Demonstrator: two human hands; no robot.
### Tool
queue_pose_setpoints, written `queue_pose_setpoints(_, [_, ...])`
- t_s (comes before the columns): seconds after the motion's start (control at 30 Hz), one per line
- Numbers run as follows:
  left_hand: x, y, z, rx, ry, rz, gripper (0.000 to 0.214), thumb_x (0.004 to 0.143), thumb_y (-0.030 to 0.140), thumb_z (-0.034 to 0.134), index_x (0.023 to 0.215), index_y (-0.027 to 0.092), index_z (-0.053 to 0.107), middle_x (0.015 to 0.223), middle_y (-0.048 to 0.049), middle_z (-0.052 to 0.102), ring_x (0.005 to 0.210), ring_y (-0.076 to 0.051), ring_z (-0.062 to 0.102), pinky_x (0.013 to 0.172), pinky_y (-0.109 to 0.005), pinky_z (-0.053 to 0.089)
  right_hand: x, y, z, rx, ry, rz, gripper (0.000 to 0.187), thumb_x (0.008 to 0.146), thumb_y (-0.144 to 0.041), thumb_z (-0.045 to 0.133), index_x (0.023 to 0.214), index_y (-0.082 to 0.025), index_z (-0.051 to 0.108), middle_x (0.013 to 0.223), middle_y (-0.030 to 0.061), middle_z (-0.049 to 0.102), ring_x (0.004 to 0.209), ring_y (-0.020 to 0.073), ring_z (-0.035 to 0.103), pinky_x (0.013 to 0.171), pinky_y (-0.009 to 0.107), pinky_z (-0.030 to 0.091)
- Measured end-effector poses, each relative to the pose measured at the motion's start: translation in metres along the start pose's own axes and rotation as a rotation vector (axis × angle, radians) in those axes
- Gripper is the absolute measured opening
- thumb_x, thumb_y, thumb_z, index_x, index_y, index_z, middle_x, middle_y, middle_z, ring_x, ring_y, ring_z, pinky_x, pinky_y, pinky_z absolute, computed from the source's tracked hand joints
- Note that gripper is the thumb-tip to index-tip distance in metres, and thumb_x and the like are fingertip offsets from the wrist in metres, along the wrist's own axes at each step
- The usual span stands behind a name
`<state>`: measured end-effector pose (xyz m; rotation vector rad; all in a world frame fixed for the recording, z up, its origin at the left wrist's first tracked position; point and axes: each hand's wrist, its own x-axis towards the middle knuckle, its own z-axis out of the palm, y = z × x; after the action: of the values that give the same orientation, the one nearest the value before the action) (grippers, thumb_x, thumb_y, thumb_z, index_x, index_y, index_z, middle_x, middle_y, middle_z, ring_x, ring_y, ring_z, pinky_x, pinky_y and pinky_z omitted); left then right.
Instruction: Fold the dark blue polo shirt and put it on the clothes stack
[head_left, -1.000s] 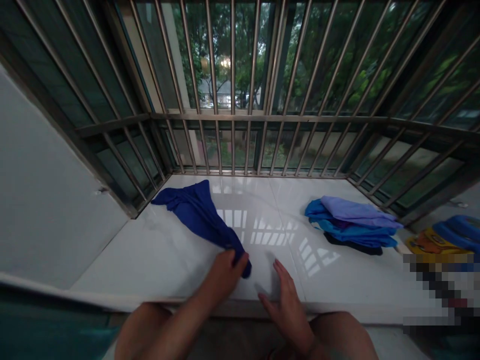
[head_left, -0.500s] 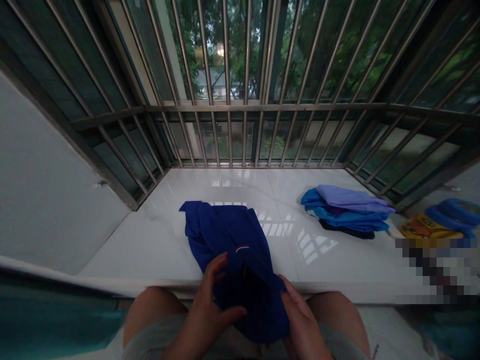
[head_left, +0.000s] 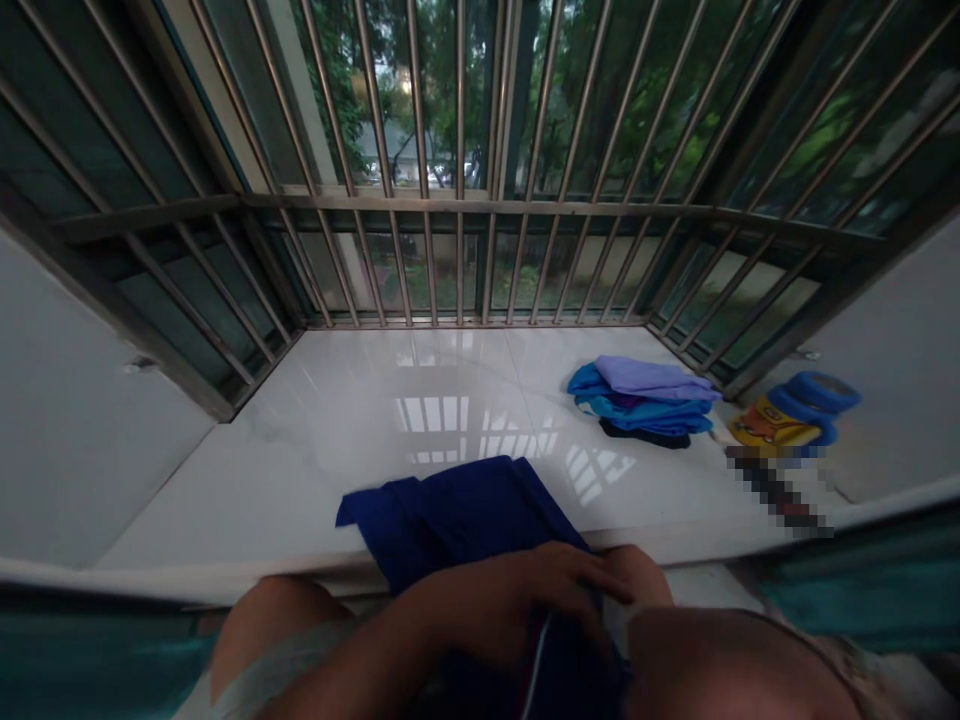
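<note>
A dark blue garment (head_left: 465,510) lies over the front edge of the white tiled ledge and hangs down onto my lap. Its near part is bunched, with a thin pale trim line showing. My left hand (head_left: 559,595) reaches across from the left and rests on the cloth, fingers spread and pointing right. Blurred at the lower right, my right arm (head_left: 735,665) is bent beside the garment. The fingers of that hand are hidden, so its grip cannot be made out.
A pile of folded clothes (head_left: 645,395), lilac, bright blue and black, sits on the ledge (head_left: 315,430) at the right. Beyond it stands a yellow and blue container (head_left: 787,415), next to a pixelated patch. Metal window bars (head_left: 480,205) close off the back.
The garment has been drawn nearer to me, its far edge turned. My left hand has crossed rightward over it. My right hand has left plain view, and the camera has turned slightly right.
</note>
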<state>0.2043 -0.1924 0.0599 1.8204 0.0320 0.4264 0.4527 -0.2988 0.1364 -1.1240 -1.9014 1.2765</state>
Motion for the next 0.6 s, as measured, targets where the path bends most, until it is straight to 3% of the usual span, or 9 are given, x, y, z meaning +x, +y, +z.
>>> queue_pose_setpoints(0.03, [0.002, 0.002, -0.001, -0.071, 0.034, -0.015, 0.028, 0.097, 0.036, 0.079, 0.124, 0.029, 0.086, 0.140, -0.0077, 0.082, 0.135, -0.032, 0.076, 0.118, -0.045, 0.057, -0.001, -0.010, -0.011, -0.005, 0.094, 0.016, 0.054, 0.086, -0.083, 0.081, 0.081, -0.030, 0.081, 0.072, 0.0065, 0.071, 0.072, 0.0228, 0.074, 0.063, 0.027, 0.059])
queue_pose_setpoints(0.1, [0.001, 0.009, -0.010, -0.147, 0.285, -0.153, 0.018, 0.100, 0.038, 0.074, 0.105, 0.024, 0.084, 0.109, -0.0065, 0.086, 0.104, -0.026, 0.081, 0.097, -0.040, 0.063, 0.003, -0.029, -0.036, 0.090, 0.264, 0.070, 0.055, 0.096, -0.080, 0.073, 0.089, -0.026, 0.079, 0.074, 0.0069, 0.070, 0.065, 0.0206, 0.066, 0.057, 0.029, 0.055])
queue_pose_setpoints(0.17, [-0.002, 0.024, -0.032, -0.122, 0.575, -0.266, 0.016, 0.099, 0.034, 0.070, 0.092, 0.022, 0.079, 0.087, -0.0013, 0.080, 0.084, -0.020, 0.076, 0.083, -0.033, 0.060, 0.012, -0.045, -0.063, 0.101, 0.388, 0.085, 0.052, 0.098, -0.076, 0.075, 0.090, -0.025, 0.074, 0.070, 0.0029, 0.064, 0.056, 0.0160, 0.054, 0.049, 0.027, 0.046])
queue_pose_setpoints(0.23, [-0.002, 0.051, -0.064, -0.020, 0.733, -0.264, 0.013, 0.093, 0.028, 0.070, 0.083, 0.021, 0.074, 0.078, 0.0014, 0.075, 0.078, -0.017, 0.072, 0.077, -0.029, 0.057, 0.024, -0.057, -0.090, -0.012, 0.404, 0.058, 0.047, 0.092, -0.071, 0.086, 0.091, -0.025, 0.072, 0.071, 0.0007, 0.064, 0.056, 0.0149, 0.053, 0.048, 0.025, 0.044])
queue_pose_setpoints(0.33, [0.008, 0.108, -0.115, 0.108, 0.715, -0.260, 0.011, 0.091, 0.027, 0.065, 0.087, 0.021, 0.073, 0.071, 0.0019, 0.073, 0.064, -0.016, 0.069, 0.065, -0.026, 0.056, 0.045, -0.066, -0.128, -0.291, 0.344, 0.064, 0.043, 0.086, -0.062, 0.094, 0.102, -0.026, 0.078, 0.083, 0.0036, 0.075, 0.067, 0.0201, 0.067, 0.057, 0.029, 0.055])
queue_pose_setpoints(0.43, [0.026, 0.169, -0.157, 0.281, 0.762, -0.300, 0.012, 0.092, 0.033, 0.072, 0.089, 0.021, 0.075, 0.065, 0.0031, 0.069, 0.051, -0.014, 0.063, 0.052, -0.023, 0.050, 0.067, -0.069, -0.163, -0.536, 0.294, 0.096, 0.043, 0.090, -0.066, 0.087, 0.104, -0.025, 0.083, 0.089, 0.0078, 0.081, 0.076, 0.0250, 0.074, 0.067, 0.035, 0.059])
queue_pose_setpoints(0.53, [0.043, 0.206, -0.183, 0.393, 0.900, -0.202, 0.015, 0.088, 0.033, 0.084, 0.091, 0.020, 0.078, 0.070, 0.0012, 0.071, 0.060, -0.015, 0.069, 0.058, -0.024, 0.058, 0.091, -0.065, -0.189, -0.665, 0.483, 0.046, 0.053, 0.093, -0.077, 0.076, 0.094, -0.024, 0.080, 0.084, 0.0086, 0.078, 0.075, 0.0250, 0.071, 0.069, 0.038, 0.056])
queue_pose_setpoints(0.6, [0.049, 0.213, -0.192, 0.371, 0.991, -0.076, 0.018, 0.088, 0.034, 0.087, 0.095, 0.019, 0.079, 0.078, -0.0012, 0.075, 0.073, -0.018, 0.075, 0.070, -0.028, 0.065, 0.105, -0.058, -0.195, -0.566, 0.641, -0.004, 0.058, 0.093, -0.083, 0.071, 0.091, -0.025, 0.075, 0.083, 0.0065, 0.075, 0.076, 0.0242, 0.068, 0.071, 0.038, 0.057])
